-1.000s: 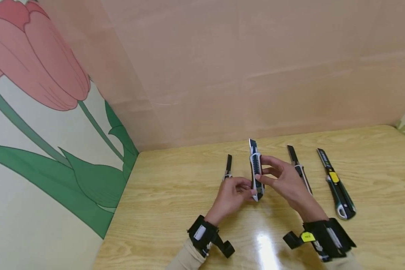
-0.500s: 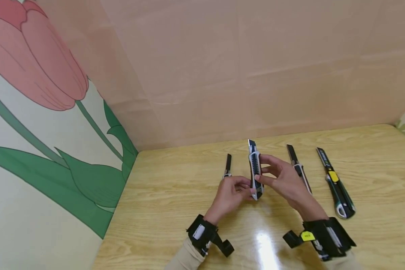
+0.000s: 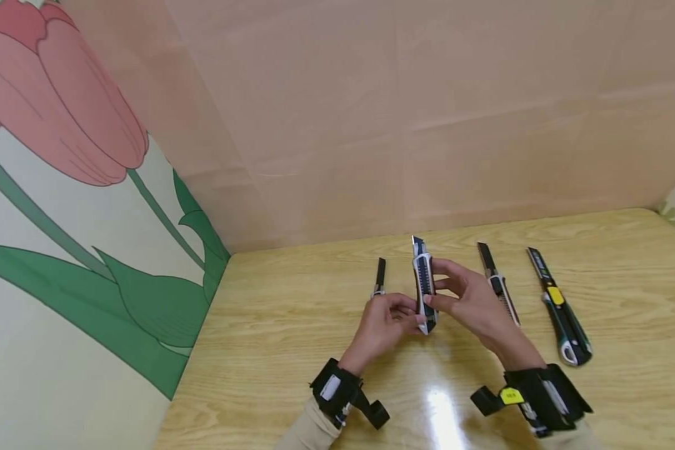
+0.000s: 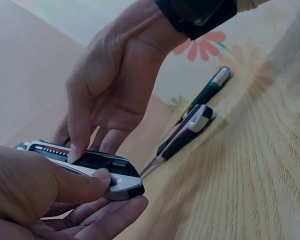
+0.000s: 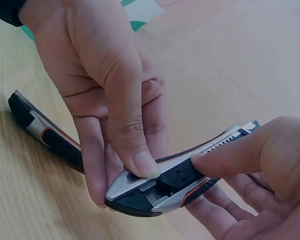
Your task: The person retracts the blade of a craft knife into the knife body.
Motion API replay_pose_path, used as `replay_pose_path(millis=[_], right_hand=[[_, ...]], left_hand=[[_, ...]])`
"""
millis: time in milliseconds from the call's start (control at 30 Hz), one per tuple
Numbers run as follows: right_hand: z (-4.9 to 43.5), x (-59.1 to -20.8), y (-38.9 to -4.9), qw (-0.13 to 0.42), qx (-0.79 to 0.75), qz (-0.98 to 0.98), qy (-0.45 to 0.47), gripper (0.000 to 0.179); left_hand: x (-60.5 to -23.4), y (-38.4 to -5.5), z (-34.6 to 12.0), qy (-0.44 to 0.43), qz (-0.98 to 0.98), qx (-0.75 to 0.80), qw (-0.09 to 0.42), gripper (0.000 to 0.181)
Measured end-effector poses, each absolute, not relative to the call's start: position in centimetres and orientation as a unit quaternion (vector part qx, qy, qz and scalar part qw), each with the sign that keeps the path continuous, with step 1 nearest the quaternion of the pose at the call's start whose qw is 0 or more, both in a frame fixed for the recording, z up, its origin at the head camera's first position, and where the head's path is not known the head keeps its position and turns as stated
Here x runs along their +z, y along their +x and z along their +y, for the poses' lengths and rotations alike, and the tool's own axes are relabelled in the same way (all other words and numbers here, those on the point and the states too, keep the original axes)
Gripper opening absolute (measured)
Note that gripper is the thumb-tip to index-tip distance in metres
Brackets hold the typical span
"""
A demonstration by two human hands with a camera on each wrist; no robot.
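Observation:
My two hands hold one utility knife (image 3: 425, 287) upright above the table, blade end up. It has a silver and black body with thin orange-red trim. My left hand (image 3: 384, 325) pinches its lower end between thumb and fingers. Higher up, my right hand (image 3: 475, 306) grips the body from the right side. In the right wrist view the right thumb touches the black slider (image 5: 180, 175), close to the butt end. A short stretch of blade (image 3: 419, 245) shows above the body. Behind my left hand lies a second utility knife (image 3: 380, 275), mostly hidden.
On the wooden table (image 3: 270, 350) to the right lie a silver and black utility knife (image 3: 499, 287) and a dark green and black one (image 3: 565, 322) with a yellow slider. A pink-brown sheet (image 3: 337, 125) hangs at the back; a tulip-patterned wall (image 3: 45, 250) stands left.
The blade end of the held knife has shifted slightly down and left. Both hands keep nearly the same grip and place.

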State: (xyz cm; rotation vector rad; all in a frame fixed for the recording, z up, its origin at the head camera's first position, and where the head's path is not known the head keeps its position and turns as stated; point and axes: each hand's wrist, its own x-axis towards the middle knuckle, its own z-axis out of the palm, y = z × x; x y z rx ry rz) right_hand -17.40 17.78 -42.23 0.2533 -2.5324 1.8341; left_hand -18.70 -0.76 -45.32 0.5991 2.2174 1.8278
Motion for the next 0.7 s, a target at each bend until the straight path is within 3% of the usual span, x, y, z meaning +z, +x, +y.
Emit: replay_pose_path(millis=[367,700], right_hand=[[17.7,-42.6,-17.5,-0.008,0.596,-0.799,0.083,0.069],[17.9,-42.5,-17.5,-0.013,0.597,-0.798,0.087,0.070]], left_hand=[[-45.0,-18.5,-0.8,0.208,0.748,0.622,0.104,0.014],[-42.5,-17.1,-0.9,0.215,0.749,0.620,0.093,0.013]])
